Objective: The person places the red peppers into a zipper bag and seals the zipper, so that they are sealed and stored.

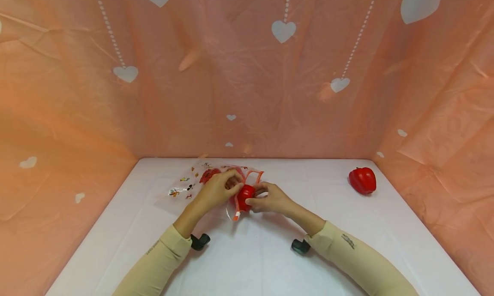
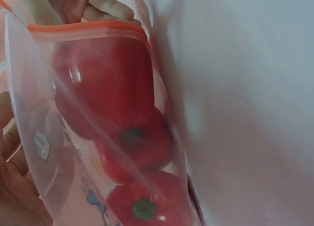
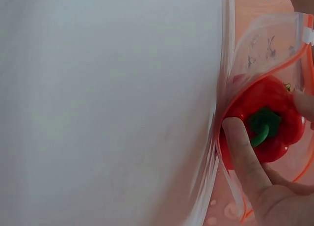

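Note:
A clear zip bag [image 1: 179, 192] with small printed figures and an orange zip edge lies in the middle. My left hand [image 1: 221, 188] grips the bag near its opening. My right hand [image 1: 270, 198] holds a red bell pepper [image 1: 246, 196] at the bag's mouth, with fingers and thumb on either side of its green stem [image 3: 265, 125] in the right wrist view. Through the plastic in the left wrist view, the large pepper [image 2: 105, 83] sits against two other red bell peppers, the lower one [image 2: 164, 189] showing a green stem. A white slider [image 3: 308, 36] sits on the zip.
Another red bell pepper [image 1: 362, 181] lies on the white tabletop [image 1: 328, 184] at the far right. Small dark objects [image 1: 200, 242] show at both wrists. Peach cloth [image 1: 247, 94] with white hearts hangs behind and along the sides of the table.

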{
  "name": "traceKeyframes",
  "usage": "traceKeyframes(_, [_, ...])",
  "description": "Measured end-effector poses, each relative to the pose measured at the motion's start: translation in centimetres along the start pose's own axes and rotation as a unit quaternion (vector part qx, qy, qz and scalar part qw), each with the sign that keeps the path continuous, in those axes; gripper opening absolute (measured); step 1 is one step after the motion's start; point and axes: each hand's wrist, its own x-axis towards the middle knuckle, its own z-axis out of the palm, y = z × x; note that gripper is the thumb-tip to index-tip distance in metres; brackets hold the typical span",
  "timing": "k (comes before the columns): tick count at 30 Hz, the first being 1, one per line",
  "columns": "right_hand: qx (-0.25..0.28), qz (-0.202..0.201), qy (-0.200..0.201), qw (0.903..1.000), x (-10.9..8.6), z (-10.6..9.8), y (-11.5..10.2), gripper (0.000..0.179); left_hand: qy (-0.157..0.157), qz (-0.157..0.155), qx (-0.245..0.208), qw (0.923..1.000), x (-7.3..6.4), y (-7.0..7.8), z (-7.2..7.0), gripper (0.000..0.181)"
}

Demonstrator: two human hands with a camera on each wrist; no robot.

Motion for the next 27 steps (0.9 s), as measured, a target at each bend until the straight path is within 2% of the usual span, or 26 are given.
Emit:
traceKeyframes(6, [-0.025,-0.002,0.006,0.9997,0.3,0.4,-0.1,0.06,-0.001,-0.005,-0.003,1.0,0.0,-0.1,0.0,0.009])
traceKeyframes(13, [-0.059,-0.009,0.011,0.9982,0.8,0.5,0.1,0.056,0.003,0.003,0.0,1.0,0.0,-0.1,0.0,0.008])
traceKeyframes(21, [-0.037,-0.002,0.003,0.9993,1.1,0.6,0.3,0.055,0.005,0.006,0.002,1.0,0.0,-0.1,0.0,0.008])
traceKeyframes(27, [-0.044,-0.005,0.002,0.999,1.2,0.9,0.5,0.053,0.007,0.006,0.003,1.0,-0.1,0.0,-0.1,0.008])
